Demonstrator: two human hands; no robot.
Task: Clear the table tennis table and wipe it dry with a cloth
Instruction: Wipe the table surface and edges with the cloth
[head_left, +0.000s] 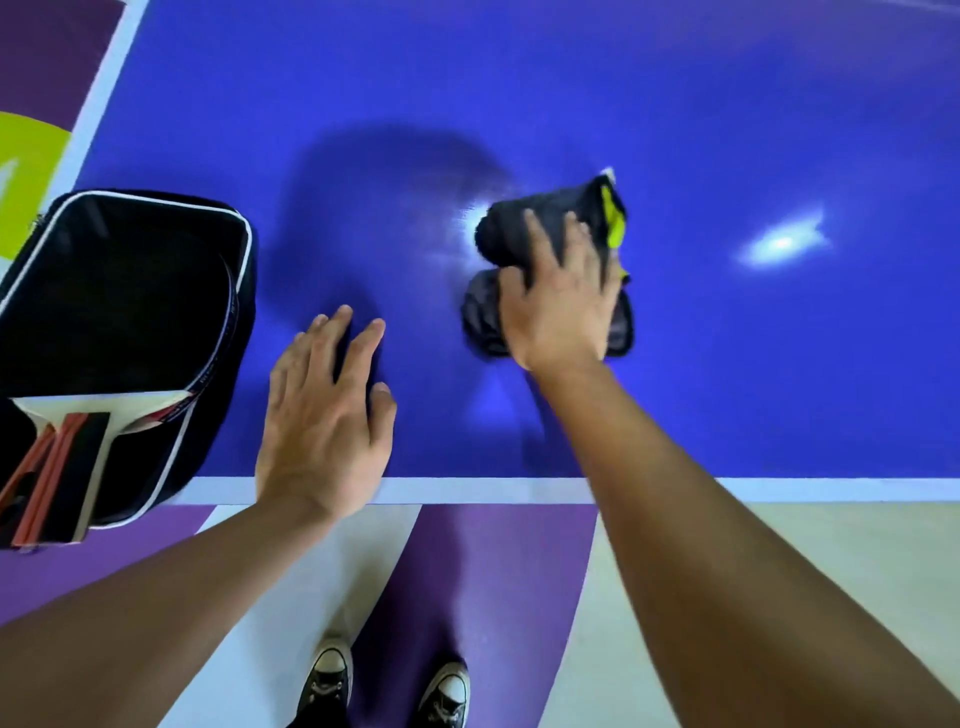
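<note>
Table (727, 130): right hand (561, 306) presses cloth (519, 223) well inside edge (467, 490).

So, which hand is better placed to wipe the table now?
Right. The right hand lies on the cloth, pressing it on the table. The left hand is open near the case, apart from the cloth, holding nothing.

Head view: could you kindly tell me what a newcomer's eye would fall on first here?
The bright blue table fills the view, with the right hand pressing a dark bunched cloth right of centre. The left hand rests on the table by its near edge, and an open black case holding a paddle sits at the left.
</note>
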